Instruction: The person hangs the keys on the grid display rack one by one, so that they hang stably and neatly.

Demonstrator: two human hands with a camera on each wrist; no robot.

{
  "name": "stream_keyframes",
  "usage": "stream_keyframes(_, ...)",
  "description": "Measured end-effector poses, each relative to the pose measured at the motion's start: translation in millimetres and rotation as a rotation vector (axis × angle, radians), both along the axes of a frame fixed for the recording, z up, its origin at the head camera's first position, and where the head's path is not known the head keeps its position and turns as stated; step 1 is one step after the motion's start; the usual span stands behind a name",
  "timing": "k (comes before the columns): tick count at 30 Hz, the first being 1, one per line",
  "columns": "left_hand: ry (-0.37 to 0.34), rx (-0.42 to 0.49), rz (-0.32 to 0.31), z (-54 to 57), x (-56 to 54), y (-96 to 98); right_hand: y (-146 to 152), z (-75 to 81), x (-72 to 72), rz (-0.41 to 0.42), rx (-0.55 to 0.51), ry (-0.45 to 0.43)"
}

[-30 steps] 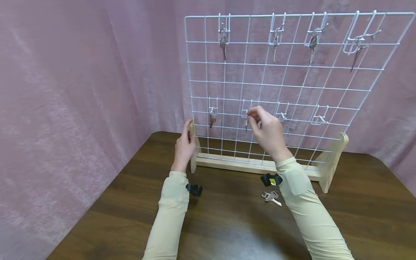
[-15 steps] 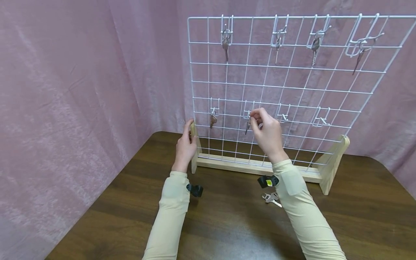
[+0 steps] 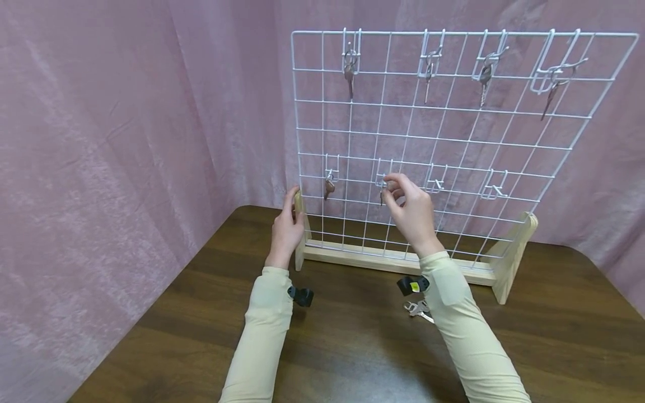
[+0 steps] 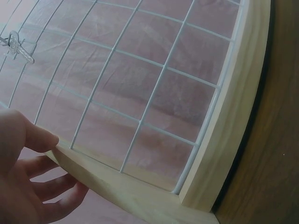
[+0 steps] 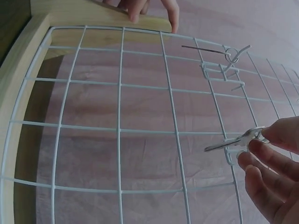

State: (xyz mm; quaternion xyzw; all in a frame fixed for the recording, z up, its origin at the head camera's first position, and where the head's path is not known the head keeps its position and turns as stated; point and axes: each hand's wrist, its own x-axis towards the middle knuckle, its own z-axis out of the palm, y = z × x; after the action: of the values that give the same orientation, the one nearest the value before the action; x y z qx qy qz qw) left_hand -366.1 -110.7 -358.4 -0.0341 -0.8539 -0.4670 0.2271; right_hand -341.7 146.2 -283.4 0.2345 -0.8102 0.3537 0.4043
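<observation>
My right hand (image 3: 415, 215) pinches the ring of a small metal key (image 5: 233, 141) between thumb and index finger, right at the second hook of the lower row. The ring is mostly hidden by the fingertips; I cannot tell whether it is on the hook. In the head view, the key's blade points down below the fingers. My left hand (image 3: 286, 230) holds the top of the stand's left wooden side support (image 4: 110, 189), thumb on one face and fingers round the other. The white wire grid (image 3: 578, 126) stands upright in this wooden stand.
Loose keys (image 3: 415, 309) lie on the brown table (image 3: 342, 341), partly behind the right wrist camera. One key (image 3: 329, 188) hangs on the lower left hook, and several hang along the top row. Two bare hooks, one here (image 3: 492, 192), are right of my hand.
My right hand stays at the second lower hook, its fingers shifting slightly with the key, which first tilted and now hangs straighter. The left hand keeps its place; the head view shifts a little.
</observation>
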Motion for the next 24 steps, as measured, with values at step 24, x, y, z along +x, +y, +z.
stream_keyframes(24, 0.002, -0.008, -0.001, -1.2, -1.8, -0.9, 32.5, -31.0, 68.9, 0.083, 0.475, -0.083)
